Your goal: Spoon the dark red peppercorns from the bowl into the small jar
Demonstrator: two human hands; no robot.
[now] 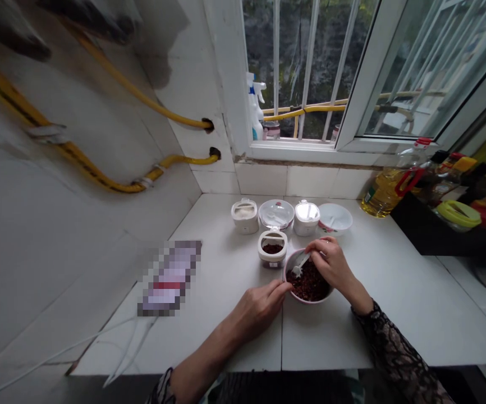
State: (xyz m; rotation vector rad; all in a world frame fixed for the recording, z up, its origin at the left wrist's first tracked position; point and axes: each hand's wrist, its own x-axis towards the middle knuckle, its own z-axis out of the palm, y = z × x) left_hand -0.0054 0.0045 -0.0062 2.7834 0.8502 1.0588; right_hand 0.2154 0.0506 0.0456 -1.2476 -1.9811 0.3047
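A bowl with a pink rim (308, 302) rests on the counter, holding dark red flakes (312, 285) that look like crushed chili. My left hand (262, 303) pinches the bowl's near-left rim between thumb and fingers. In the closed fingers of my right hand (333, 264) is a small white spoon (299, 270), tilted down with its tip at the flakes. Just behind and left of the bowl stands a seasoning jar (263, 258) with a white-framed lid and similar dark flakes inside.
Behind stand a seasoning jar with pale contents (245, 226), a covered bowl (276, 213), another seasoning jar (306, 227) and a white bowl (335, 216). An oil bottle (380, 193) and several condiment bottles are at right. A blurred item (169, 280) with white cables lies left.
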